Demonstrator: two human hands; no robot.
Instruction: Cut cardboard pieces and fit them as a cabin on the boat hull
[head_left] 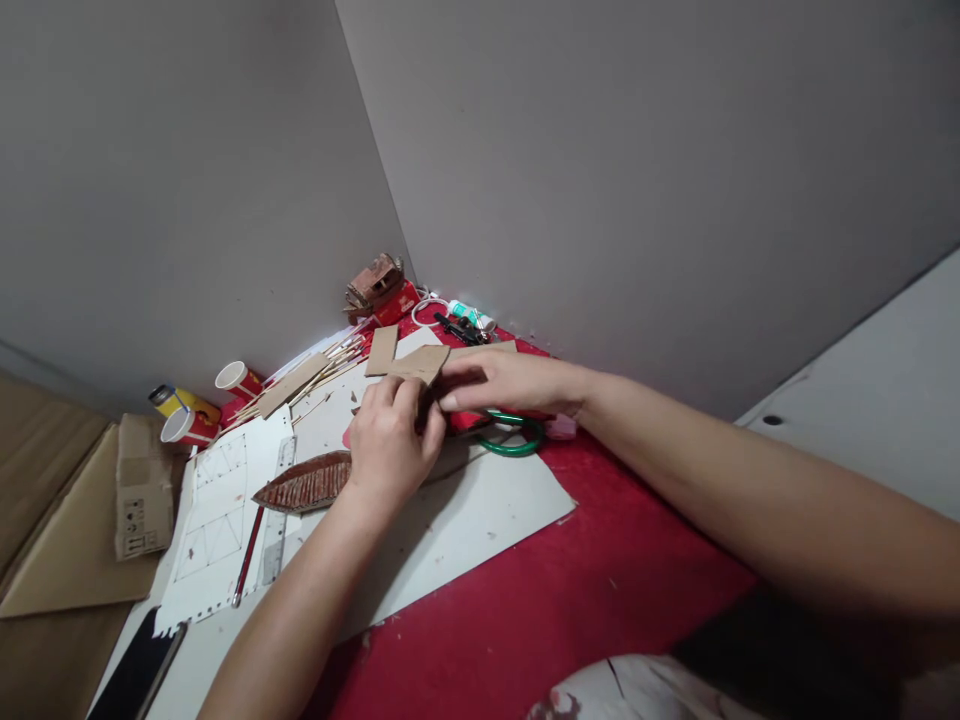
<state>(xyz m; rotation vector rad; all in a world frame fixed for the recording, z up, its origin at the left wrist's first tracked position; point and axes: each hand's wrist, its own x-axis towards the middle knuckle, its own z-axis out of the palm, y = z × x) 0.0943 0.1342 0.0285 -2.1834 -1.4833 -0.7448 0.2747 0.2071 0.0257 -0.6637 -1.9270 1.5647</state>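
Observation:
My left hand (391, 432) is closed around the lower edge of a piece of brown cardboard (421, 362), which it holds tilted above the white sheet (480, 530). My right hand (491, 382) reaches in from the right, its fingertips at the right edge of that cardboard; the fingers are bent and partly hidden. Beside my left wrist lies a small brown boat-shaped model (306, 482) with ribbed strips inside. Green-handled scissors (511, 440) rest just below my right hand, their blades mostly hidden.
A ruler (276, 540), a dark red pencil (247, 560) and a paper with drawings (217, 510) lie at left. Paper cups (238, 380), thin sticks (330, 365) and a glue tube (471, 315) are farther back. A phone (139, 665) lies front left; cardboard boxes (142, 490) stand beyond.

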